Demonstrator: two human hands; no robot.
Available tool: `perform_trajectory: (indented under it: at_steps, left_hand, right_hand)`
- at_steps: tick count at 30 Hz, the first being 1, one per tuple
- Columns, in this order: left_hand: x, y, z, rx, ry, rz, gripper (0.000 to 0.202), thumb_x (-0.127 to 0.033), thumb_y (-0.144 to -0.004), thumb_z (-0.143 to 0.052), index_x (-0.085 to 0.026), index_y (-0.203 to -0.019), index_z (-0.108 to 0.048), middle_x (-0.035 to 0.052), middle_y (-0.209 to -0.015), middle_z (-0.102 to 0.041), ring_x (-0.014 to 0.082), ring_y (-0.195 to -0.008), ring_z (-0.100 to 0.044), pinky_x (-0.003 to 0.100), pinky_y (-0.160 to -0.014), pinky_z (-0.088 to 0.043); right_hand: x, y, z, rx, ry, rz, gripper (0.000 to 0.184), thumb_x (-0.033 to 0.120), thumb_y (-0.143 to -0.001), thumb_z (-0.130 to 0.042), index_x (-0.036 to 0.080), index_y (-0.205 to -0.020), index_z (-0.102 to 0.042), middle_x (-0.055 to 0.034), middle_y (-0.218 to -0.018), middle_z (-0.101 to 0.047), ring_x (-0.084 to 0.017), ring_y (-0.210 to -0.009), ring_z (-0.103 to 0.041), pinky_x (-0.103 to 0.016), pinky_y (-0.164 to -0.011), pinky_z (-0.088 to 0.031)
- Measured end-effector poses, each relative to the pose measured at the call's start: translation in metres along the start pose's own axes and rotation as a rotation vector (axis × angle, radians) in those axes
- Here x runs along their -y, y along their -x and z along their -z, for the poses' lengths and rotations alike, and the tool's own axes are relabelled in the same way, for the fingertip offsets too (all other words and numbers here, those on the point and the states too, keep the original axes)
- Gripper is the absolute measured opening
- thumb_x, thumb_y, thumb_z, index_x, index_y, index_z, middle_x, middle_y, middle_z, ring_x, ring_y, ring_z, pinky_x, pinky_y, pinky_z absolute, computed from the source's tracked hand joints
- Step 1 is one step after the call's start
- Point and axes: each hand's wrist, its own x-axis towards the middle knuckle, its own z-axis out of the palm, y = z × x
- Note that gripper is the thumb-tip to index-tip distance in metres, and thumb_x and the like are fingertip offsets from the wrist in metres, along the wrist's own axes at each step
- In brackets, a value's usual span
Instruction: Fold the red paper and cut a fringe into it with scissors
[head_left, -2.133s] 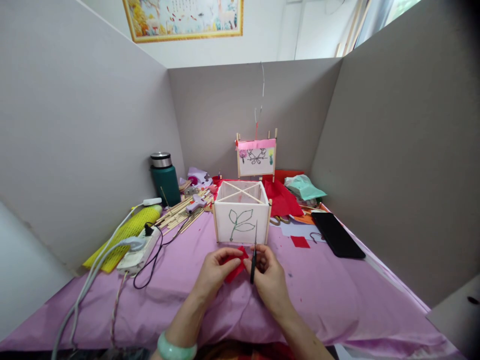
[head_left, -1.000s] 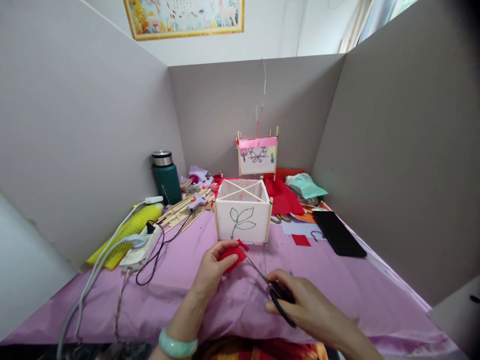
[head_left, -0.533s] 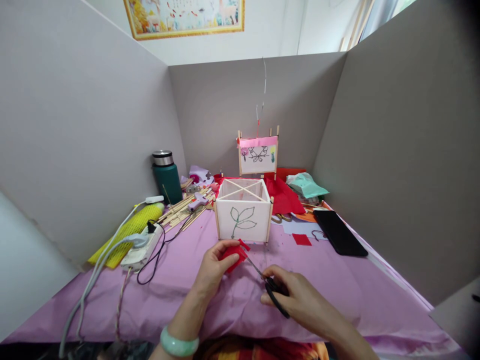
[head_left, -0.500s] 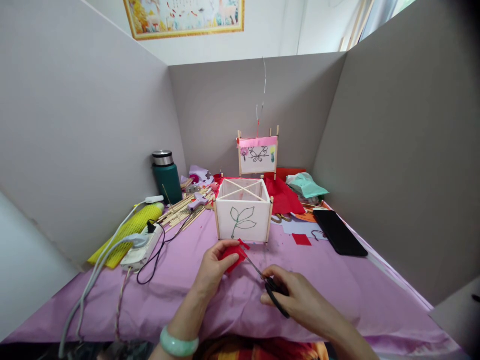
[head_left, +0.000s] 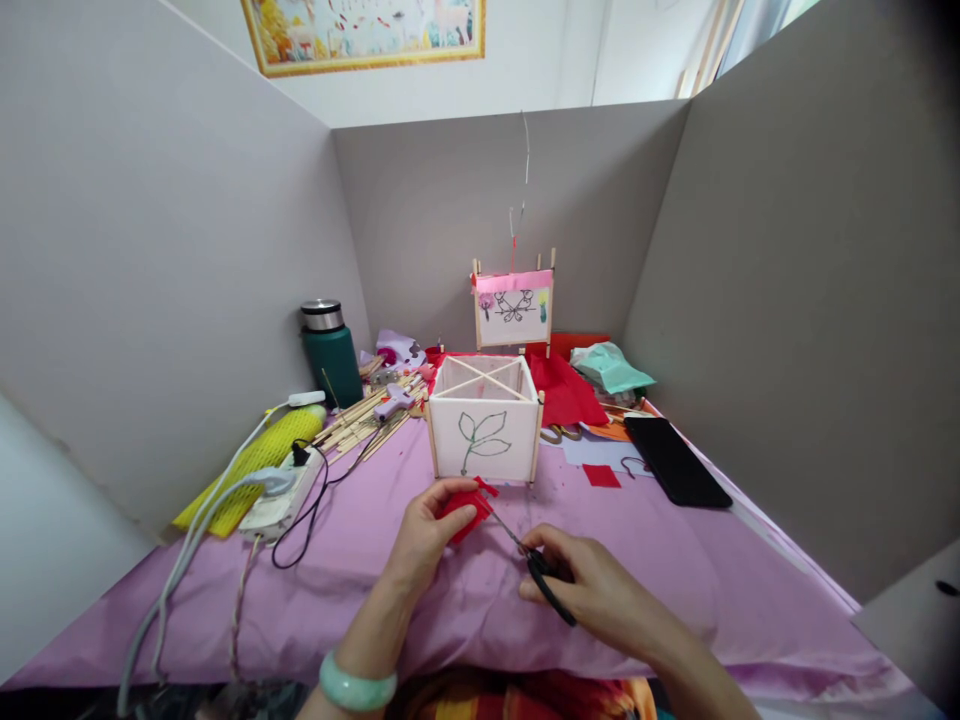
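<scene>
1. Red piece [head_left: 481, 507] is sitting at the lower centre of the frame, gripped along its left side, a narrow strip showing at its upper edge.
2. Left hand [head_left: 421, 535] is pinching it between thumb and bent fingers, nearly closed; a pale green bangle [head_left: 358, 684] is circling that wrist at the bottom edge.
3. Right hand [head_left: 592, 582], lower right of centre, is curling around the black handles of the scissors [head_left: 556, 596], whose blades are pointing up and left and meeting the piece; how far the blades are parted seems too small to tell.
4. Just above the left hand, a white box [head_left: 484, 440] with a leaf drawing is standing on the purple cloth [head_left: 660, 580], crossed sticks spanning its top.
5. Right of centre, a red square [head_left: 601, 476] is lying flat, with a black slab [head_left: 677, 462] resting farther right.
6. Left of the box, a lilac glue gun [head_left: 394, 402] is lying by loose sticks [head_left: 352, 432], and a green bottle [head_left: 332, 360] is standing behind them.
</scene>
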Motion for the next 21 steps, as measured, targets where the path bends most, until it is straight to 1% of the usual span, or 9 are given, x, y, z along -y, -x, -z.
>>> perform_trajectory:
  at_steps: [5, 21]
  left_hand:
    - [0.0006, -0.0001, 0.0007, 0.008, 0.001, 0.003, 0.033, -0.021, -0.065, -0.077, -0.016, -0.096, -0.069, 0.0036, -0.085, -0.071, 0.0114, -0.071, -0.062, 0.018, -0.063, -0.046]
    - [0.0021, -0.0015, 0.0011, 0.004, 0.001, 0.001, 0.032, -0.020, -0.065, -0.076, -0.017, -0.096, -0.069, 0.0029, -0.085, -0.071, 0.0110, -0.069, -0.061, 0.018, -0.062, -0.045]
  right_hand:
    - [-0.0003, -0.0030, 0.0018, 0.026, 0.017, -0.004, 0.019, 0.033, -0.074, -0.069, 0.023, -0.088, -0.060, 0.0072, -0.062, -0.051, -0.011, -0.058, -0.043, -0.020, -0.051, -0.028]
    - [-0.0044, -0.0040, -0.0009, 0.013, 0.036, -0.018, 0.019, 0.033, -0.075, -0.067, 0.024, -0.090, -0.059, 0.0067, -0.063, -0.052, -0.011, -0.058, -0.045, -0.021, -0.052, -0.028]
